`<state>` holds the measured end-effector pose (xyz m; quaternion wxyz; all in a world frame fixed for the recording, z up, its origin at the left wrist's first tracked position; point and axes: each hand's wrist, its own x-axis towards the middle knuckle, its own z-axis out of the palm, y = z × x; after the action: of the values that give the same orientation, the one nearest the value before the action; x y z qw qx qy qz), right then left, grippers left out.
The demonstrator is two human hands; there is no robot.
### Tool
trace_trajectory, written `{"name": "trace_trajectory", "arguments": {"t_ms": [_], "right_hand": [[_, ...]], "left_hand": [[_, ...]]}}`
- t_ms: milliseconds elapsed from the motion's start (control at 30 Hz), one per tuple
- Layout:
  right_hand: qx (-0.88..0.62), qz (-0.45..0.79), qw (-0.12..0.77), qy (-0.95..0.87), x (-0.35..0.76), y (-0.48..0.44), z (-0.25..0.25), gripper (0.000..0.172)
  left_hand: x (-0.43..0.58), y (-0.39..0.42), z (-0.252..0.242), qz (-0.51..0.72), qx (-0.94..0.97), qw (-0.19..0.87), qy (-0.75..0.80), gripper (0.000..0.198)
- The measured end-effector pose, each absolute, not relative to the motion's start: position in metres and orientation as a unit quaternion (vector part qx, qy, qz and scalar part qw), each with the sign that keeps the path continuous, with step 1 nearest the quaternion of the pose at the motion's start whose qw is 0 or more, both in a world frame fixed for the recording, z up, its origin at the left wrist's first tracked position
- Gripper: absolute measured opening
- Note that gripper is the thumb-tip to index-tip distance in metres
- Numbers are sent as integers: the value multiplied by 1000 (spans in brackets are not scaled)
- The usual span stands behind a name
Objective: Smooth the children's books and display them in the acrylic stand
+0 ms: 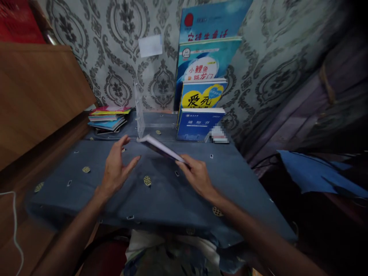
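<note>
My right hand (197,174) grips one end of a thin book (162,147), its fingers and thumb closed on the edge. The book tilts in the air above the cloth, its white page edge upward and its dark cover facing down toward me. To the left, my left hand (116,165) is empty, thumb and fingers apart, a short way from the book's far end. Beyond the book stands a clear stepped rack (140,111). On its right side several books stand in rising rows, with a blue book (199,124) in front and a yellow-and-blue book (201,94) behind it.
A pile of thin books (109,119) lies at the table's back left. The table (115,203) wears a dark patterned cloth. A wooden cabinet (37,96) rises on the left, and a white cable (14,226) hangs there. A pixelated item (219,134) sits right of the rack.
</note>
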<state>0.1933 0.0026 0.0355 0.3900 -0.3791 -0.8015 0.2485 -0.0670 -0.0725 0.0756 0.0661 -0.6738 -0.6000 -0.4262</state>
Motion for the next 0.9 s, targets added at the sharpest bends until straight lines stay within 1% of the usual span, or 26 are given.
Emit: {"name": "trace_trajectory", "arguments": {"t_ms": [100, 133, 200, 267, 300, 333, 367, 433, 467, 533, 667, 733, 800, 900], "right_hand": [[-382, 442, 492, -646, 185, 0, 53, 36], [-368, 509, 511, -587, 182, -2, 55, 38], [-348, 609, 521, -487, 176, -6, 52, 41], [-358, 662, 499, -429, 176, -8, 41, 45], [-377, 679, 474, -415, 178, -9, 34, 47], [-399, 693, 436, -413, 182, -9, 27, 48], [-420, 700, 390, -426, 187, -8, 21, 47], [-451, 678, 297, -498, 201, -6, 12, 43], [-460, 646, 266, -548, 207, -3, 11, 39], [-466, 555, 241, -646, 218, 3, 12, 33], [-459, 329, 263, -782, 218, 16, 19, 20], [-429, 242, 272, -827, 211, 23, 15, 21], [-390, 194, 279, -856, 202, 32, 5, 25], [-362, 164, 290, -870, 195, 49, -13, 34]], "left_hand": [[-58, -57, 72, -514, -605, -59, -605, 71], [-54, -52, 69, -525, -593, -116, -599, 72], [-48, -44, 61, -523, -579, -245, -576, 68], [-45, -41, 49, -483, -576, -348, -560, 63], [-46, -41, 42, -453, -583, -370, -564, 60], [-47, -41, 35, -418, -598, -366, -578, 57], [-50, -43, 28, -382, -619, -338, -597, 53], [-55, -47, 16, -315, -666, -247, -629, 44], [-57, -49, 11, -288, -688, -206, -633, 40], [-59, -50, 5, -255, -724, -159, -621, 36], [-51, -41, 1, -205, -746, -107, -625, 40], [-45, -33, 2, -169, -741, -71, -646, 42], [-40, -25, 3, -143, -736, -45, -660, 43], [-37, -13, 5, -121, -731, -29, -671, 41]]}}
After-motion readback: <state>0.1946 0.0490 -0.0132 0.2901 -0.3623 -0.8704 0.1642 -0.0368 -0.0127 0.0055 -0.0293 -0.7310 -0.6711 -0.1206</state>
